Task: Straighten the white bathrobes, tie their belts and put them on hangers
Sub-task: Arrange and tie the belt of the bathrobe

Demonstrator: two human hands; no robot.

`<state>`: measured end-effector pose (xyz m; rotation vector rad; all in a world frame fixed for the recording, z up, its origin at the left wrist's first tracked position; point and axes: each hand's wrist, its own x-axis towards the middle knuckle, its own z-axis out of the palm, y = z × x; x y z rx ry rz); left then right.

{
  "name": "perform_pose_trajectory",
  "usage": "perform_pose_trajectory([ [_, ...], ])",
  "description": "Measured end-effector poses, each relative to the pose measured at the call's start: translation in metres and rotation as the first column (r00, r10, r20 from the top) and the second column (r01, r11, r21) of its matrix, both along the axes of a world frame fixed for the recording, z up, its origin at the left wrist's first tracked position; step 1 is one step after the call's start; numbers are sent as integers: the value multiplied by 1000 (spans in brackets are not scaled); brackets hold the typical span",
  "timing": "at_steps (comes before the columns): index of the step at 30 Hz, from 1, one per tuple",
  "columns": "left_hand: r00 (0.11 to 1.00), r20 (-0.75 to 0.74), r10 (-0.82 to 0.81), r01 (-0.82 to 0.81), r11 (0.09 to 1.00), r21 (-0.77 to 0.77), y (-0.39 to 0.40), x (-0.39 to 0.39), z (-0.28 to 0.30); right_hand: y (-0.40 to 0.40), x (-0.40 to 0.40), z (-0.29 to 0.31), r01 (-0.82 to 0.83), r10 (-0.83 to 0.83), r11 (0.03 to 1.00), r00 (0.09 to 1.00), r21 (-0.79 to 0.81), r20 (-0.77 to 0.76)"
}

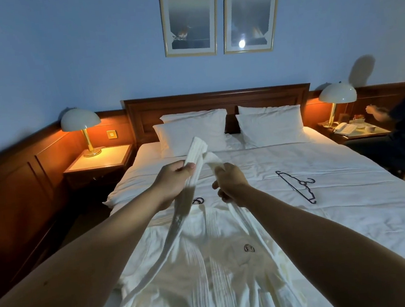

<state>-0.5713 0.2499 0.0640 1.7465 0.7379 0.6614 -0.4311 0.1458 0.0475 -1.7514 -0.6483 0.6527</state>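
Left hand (172, 184): clenched on one strand of the white belt (197, 151), end raised.
Right hand (229, 183): grasping the other strand.
Bathrobe (208, 265): below both hands, on the bed (351, 200).
Hanger (298, 186): right of the hands, apart.

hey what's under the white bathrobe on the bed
The bathrobe lies on the bed's white duvet. A dark hanger hook pokes out at its collar; the hanger's body, if one is inside, is covered by the fabric.

Open sheet flanks the bathrobe (208, 265); only the black hanger (297, 187) obstructs the right.
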Motion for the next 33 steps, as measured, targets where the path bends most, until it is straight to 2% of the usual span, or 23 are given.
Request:
perform_pose_trajectory([
  [3,1000,-8,20,-19,996,85,-3,5,0,-3,-9,4,-190,188,982,972,-6,-142],
  [5,999,-6,43,-42,992,121,-6,9,0,-4,-15,2,-228,223,974,949,4,-221],
  [10,999,28,-15,14,999,40,-9,8,-5,4,-12,-15,-18,-15,991,972,-136,-236],
  [13,999,34,-36,38,998,-57,-6,7,-9,10,-3,-23,11,-44,991,968,-134,-247],
  [17,999,11,49,-49,999,-1,-8,5,-14,7,-11,-14,-234,198,969,929,-83,-314],
  [21,999,43,30,-30,999,-14,-10,2,-15,1,-20,-13,-295,263,949,934,-108,-242],
  [25,991,-35,133,-127,982,142,-8,4,-19,-3,-21,-16,-405,438,898,795,171,-420],
  [28,966,-64,250,-228,943,241,-6,5,-23,-3,-21,-18,-472,515,857,759,209,-398],
  [30,961,-68,268,-241,932,271,-6,5,-27,0,-21,-19,-416,445,895,811,162,-379],
  [33,981,-8,196,-192,969,154,-4,2,-37,6,-20,-21,-179,238,968,874,174,-423],
])
